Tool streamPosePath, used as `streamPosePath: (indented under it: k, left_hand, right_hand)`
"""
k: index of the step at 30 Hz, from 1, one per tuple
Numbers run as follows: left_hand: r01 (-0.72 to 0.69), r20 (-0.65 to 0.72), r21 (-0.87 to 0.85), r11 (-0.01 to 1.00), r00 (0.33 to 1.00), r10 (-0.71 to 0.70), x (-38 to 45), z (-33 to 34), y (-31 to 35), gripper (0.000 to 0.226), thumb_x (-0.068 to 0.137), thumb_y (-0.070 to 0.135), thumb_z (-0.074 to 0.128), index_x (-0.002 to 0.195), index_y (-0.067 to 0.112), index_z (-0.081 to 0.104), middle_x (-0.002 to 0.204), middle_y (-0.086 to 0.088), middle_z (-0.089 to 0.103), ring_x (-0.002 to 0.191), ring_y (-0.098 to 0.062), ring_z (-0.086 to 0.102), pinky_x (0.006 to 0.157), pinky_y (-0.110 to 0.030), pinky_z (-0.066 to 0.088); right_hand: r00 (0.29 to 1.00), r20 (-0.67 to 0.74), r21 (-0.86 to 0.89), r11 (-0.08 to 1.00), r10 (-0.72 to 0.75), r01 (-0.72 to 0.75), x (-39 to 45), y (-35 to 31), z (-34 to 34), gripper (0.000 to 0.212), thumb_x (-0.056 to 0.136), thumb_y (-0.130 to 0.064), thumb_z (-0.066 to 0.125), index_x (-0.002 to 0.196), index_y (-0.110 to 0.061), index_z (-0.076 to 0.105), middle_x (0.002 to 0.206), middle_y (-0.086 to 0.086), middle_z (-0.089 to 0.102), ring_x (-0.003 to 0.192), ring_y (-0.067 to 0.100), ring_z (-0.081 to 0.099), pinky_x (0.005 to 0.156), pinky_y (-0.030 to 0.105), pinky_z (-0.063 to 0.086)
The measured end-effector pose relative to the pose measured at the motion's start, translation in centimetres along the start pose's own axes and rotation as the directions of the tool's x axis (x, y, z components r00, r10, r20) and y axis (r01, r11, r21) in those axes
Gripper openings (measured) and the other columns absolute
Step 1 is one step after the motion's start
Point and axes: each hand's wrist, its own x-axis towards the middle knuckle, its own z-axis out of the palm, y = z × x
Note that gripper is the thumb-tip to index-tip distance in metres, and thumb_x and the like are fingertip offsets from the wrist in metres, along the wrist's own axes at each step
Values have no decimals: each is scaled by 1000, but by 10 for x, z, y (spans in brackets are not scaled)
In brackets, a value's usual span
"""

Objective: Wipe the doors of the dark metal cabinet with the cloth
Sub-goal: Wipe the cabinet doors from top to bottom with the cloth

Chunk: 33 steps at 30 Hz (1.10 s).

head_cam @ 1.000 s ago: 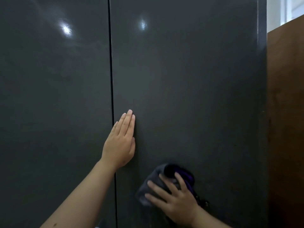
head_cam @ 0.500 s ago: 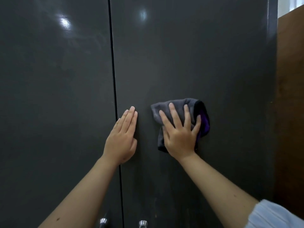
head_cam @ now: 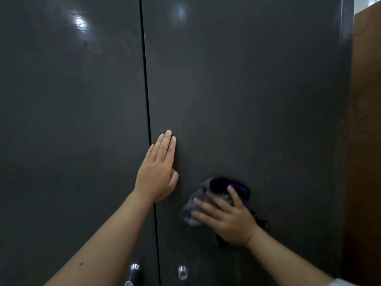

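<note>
Views: a single head-worn wide-angle view is given; nothing is shared with another view.
Position: the scene is seen from close in front of the dark grey glossy metal cabinet doors [head_cam: 247, 89], within arm's reach.
Facing: forward and slightly downward, square to the doors.
Coverage: the frame is nearly filled by both doors; a brown wooden panel [head_cam: 365, 141] is caught at the right edge.

Upper door [head_cam: 247, 79] free; knobs [head_cam: 182, 272] below.
</note>
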Motion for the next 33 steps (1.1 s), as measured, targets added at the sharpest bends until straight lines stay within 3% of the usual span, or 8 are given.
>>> streamPosePath:
  k: [3, 6, 12, 17, 20, 22, 28, 33]
  left_hand:
    - [-25, -3, 32, 999, 1000, 25, 0, 4, 9, 75, 77, 16, 49, 145, -1, 21, 153, -12, 8, 141, -27, 7, 113, -47, 18]
    - [-17, -33, 67, 998, 999, 19, 2, 8, 19, 72, 76, 26, 34, 142, -2, 29, 151, -15, 21, 139, -30, 18, 108, -54, 23]
    - [-62, -80, 54, 997, 995, 66, 14, 15, 48, 73, 73, 29, 36, 139, -4, 37, 147, -20, 31, 137, -32, 26, 104, -58, 28]
    - [-139, -81, 19, 990, 987, 140, 21, 25, 80, 71, 76, 29, 37, 140, 0, 36, 149, -17, 30, 138, -29, 23, 106, -57, 27]
    - [-153, -91, 2, 988, 984, 153, 26, 33, 101, 71, 76, 30, 38, 140, 0, 36, 149, -17, 30, 139, -29, 24, 108, -55, 26]
    - [-195, -107, -8, 981, 975, 193, 32, 37, 115, 70, 76, 30, 39, 139, 1, 38, 149, -16, 30, 138, -29, 26, 110, -51, 26]
    - [-237, -140, 8, 971, 962, 236, 51, 42, 144, 70, 76, 31, 39, 140, 3, 38, 150, -15, 28, 139, -28, 25, 111, -50, 26]
    - [-226, -128, 32, 974, 965, 228, 50, 50, 151, 71, 76, 31, 40, 141, 3, 36, 150, -13, 29, 138, -28, 28, 109, -50, 21]
  right_hand:
    - [950, -105, -92, 949, 293, -303, 28, 58, -13, 39, 94, -29, 40, 129, -34, 57, 142, -4, 45, 132, 25, 39, 101, 65, 26]
    - [877, -109, -106, 872, 468, -478, 44, 97, -27, 40, 96, -35, 38, 134, -33, 51, 145, -1, 42, 134, 29, 39, 102, 65, 25]
    - [890, -43, -61, 888, 455, -456, -7, 55, -22, 41, 90, -34, 44, 130, -33, 55, 144, 1, 42, 135, 33, 34, 104, 66, 20]
    - [940, 102, -72, 944, 327, -321, -91, 13, -17, 37, 100, -32, 28, 130, -36, 49, 141, -4, 47, 143, 26, 20, 103, 63, 20]
    - [943, 96, -107, 945, 319, -309, -91, 37, -25, 37, 100, -29, 28, 133, -36, 44, 151, -7, 33, 145, 22, 14, 102, 61, 21]
    - [913, 41, -133, 908, 405, -396, -77, 69, -32, 41, 94, -27, 38, 134, -33, 42, 155, -5, 24, 142, 24, 20, 101, 62, 26]
    - [721, -39, -60, 718, 692, -693, -41, 161, -53, 46, 90, -29, 38, 132, -18, 53, 142, 14, 45, 133, 34, 28, 100, 69, 22]
    - [736, -20, -103, 731, 676, -674, -66, 127, -42, 45, 93, -35, 37, 137, -26, 41, 146, 10, 39, 135, 36, 27, 104, 65, 19]
